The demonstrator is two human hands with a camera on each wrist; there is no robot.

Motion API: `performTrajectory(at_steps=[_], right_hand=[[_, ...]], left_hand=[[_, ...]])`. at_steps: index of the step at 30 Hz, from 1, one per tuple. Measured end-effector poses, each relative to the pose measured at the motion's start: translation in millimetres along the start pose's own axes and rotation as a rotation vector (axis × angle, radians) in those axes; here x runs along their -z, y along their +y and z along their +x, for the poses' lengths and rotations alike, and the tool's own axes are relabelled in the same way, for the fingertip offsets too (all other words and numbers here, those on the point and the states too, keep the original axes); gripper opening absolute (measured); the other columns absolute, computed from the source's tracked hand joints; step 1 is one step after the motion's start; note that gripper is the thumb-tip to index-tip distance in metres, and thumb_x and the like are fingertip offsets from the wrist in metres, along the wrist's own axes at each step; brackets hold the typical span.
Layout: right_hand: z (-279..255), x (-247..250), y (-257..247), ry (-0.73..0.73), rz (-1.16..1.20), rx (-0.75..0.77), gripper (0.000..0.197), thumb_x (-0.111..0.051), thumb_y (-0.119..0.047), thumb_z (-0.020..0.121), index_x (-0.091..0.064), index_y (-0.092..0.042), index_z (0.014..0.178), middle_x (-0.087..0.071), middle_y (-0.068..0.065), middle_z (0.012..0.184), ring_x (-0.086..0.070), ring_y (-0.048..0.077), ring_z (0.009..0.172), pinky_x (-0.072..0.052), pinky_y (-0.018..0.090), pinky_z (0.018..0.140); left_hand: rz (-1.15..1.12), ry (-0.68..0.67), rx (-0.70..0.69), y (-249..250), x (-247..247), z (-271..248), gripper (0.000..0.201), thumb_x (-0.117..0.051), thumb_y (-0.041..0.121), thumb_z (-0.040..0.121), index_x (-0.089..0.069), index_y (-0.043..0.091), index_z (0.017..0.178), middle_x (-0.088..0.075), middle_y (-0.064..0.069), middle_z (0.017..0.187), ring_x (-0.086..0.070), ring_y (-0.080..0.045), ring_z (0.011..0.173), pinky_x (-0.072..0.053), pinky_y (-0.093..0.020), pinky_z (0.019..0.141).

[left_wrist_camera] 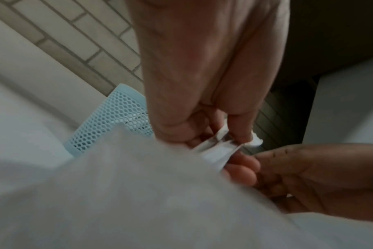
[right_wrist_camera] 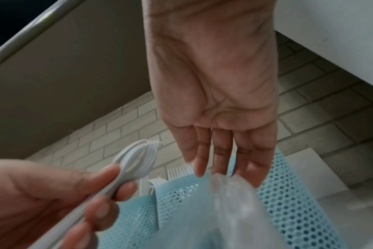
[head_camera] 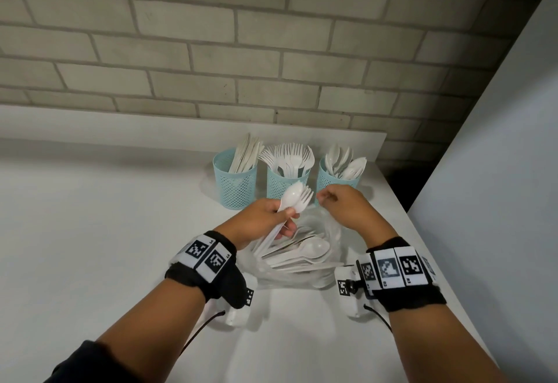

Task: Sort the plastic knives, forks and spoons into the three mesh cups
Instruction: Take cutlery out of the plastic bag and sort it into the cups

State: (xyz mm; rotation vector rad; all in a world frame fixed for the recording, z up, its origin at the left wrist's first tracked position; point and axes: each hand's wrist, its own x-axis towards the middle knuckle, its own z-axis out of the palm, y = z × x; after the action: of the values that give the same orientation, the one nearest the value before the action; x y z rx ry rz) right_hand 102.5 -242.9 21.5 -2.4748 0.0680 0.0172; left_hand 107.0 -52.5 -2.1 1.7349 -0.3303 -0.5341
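The spoon (head_camera: 290,196) and fork (head_camera: 305,196) are white plastic, smooth with a slight sheen. The three cups (head_camera: 238,183) are pale blue plastic mesh, perforated and matt, with solid smooth rims. A clear plastic bag (head_camera: 329,231) under the loose cutlery (head_camera: 302,254) looks thin, crinkled and glossy. The countertop (head_camera: 105,231) is smooth, matt white. The wall (head_camera: 211,50) is rough, matt grey-white brick. The wrist straps (head_camera: 208,274) are black, fuzzy cloth.

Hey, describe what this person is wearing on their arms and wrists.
Both hands are bare. The left wrist wears a black fabric band with white tiles printed with black square codes; the right wrist wears a matching band with more tiles. A white camera pod hangs under each wrist, trailing a thin black cable. A dark sleeve covers the left upper forearm.
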Motion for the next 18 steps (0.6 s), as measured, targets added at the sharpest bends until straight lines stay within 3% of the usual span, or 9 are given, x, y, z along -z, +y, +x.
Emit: performTrajectory(at_steps=[3,7,9,12,16,18], right_hand=[[-3,4,-14,0.056,0.195,0.073,0.029,-0.043,-0.031,0.098,-0.061,-0.010,0.109,-0.061,0.000,0.099,-0.056,0.015,0.093,-0.040,0.026,0.080],[-4,4,-33,-0.077,0.512,0.050,0.041,-0.052,-0.042,0.092,-0.056,-0.013,0.119,-0.067,0.004,0.109,-0.064,0.015,0.100,-0.051,0.030,0.085],[-1,-1,-37,-0.108,0.548,0.057,0.039,-0.059,-0.038,0.088,-0.057,-0.013,0.117,-0.069,0.007,0.109,-0.066,0.017,0.099,-0.053,0.034,0.086],[3,-8,-41,-0.109,0.638,0.058,0.017,-0.065,-0.022,0.086,-0.061,-0.016,0.101,-0.070,0.010,0.102,-0.068,0.024,0.095,-0.054,0.039,0.088],[5,-12,-40,-0.123,0.746,-0.011,0.023,-0.061,-0.013,0.089,-0.059,-0.006,0.111,-0.069,0.007,0.095,-0.067,0.017,0.080,-0.057,0.024,0.070],[7,-14,-38,-0.098,0.769,-0.038,0.024,-0.061,-0.012,0.089,-0.059,-0.005,0.112,-0.069,0.007,0.097,-0.067,0.016,0.080,-0.057,0.022,0.069]], left_hand=[[-0.164,0.035,0.000,9,2,1,0.022,-0.046,0.028,0.098,-0.062,0.013,0.104,-0.061,0.001,0.076,-0.060,-0.008,0.067,-0.051,-0.019,0.066],[-0.401,0.026,0.020,16,2,5,0.017,-0.052,0.021,0.095,-0.062,0.012,0.104,-0.059,0.001,0.072,-0.055,-0.008,0.060,-0.048,-0.021,0.060],[-0.479,0.019,0.037,18,0,5,0.012,-0.053,0.017,0.094,-0.061,0.011,0.099,-0.059,-0.001,0.073,-0.055,-0.007,0.057,-0.048,-0.021,0.056],[-0.532,0.032,0.064,18,-2,4,0.012,-0.051,0.016,0.095,-0.060,0.009,0.099,-0.062,-0.004,0.079,-0.059,-0.008,0.057,-0.049,-0.022,0.056],[-0.620,-0.009,0.073,15,0,0,0.024,-0.042,0.015,0.099,-0.056,0.004,0.116,-0.071,-0.006,0.082,-0.068,-0.013,0.067,-0.056,-0.025,0.061],[-0.648,-0.011,0.070,15,1,-2,0.025,-0.041,0.009,0.099,-0.055,0.000,0.118,-0.072,-0.009,0.083,-0.071,-0.016,0.069,-0.058,-0.026,0.062]])
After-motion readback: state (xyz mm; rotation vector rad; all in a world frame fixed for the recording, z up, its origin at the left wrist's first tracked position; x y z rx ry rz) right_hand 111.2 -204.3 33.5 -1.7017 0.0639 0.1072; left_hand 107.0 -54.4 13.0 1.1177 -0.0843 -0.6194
